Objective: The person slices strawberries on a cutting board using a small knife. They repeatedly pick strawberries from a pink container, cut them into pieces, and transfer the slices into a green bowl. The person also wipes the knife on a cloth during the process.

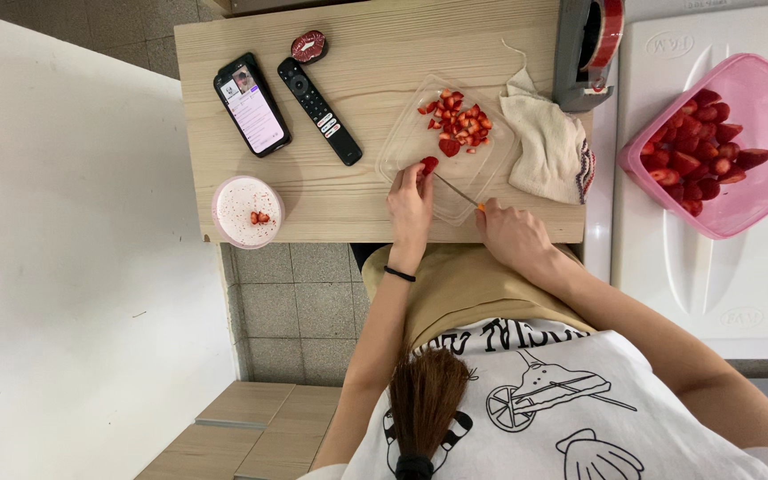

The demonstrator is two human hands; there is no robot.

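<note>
Strawberry [429, 165], small, soft and slippery at frame centre, is pinched by the left hand [411, 209], while the right hand [513, 233] has its grip clamped on the knife [457, 189]

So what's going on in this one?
A person is cutting strawberries at a wooden table. The left hand steadies a strawberry on a clear plastic lid, and the right hand holds a small knife against it. Chopped pieces are piled on the lid. A pink tub of strawberries sits to the right, and a cup of creamy dessert to the left.
</note>
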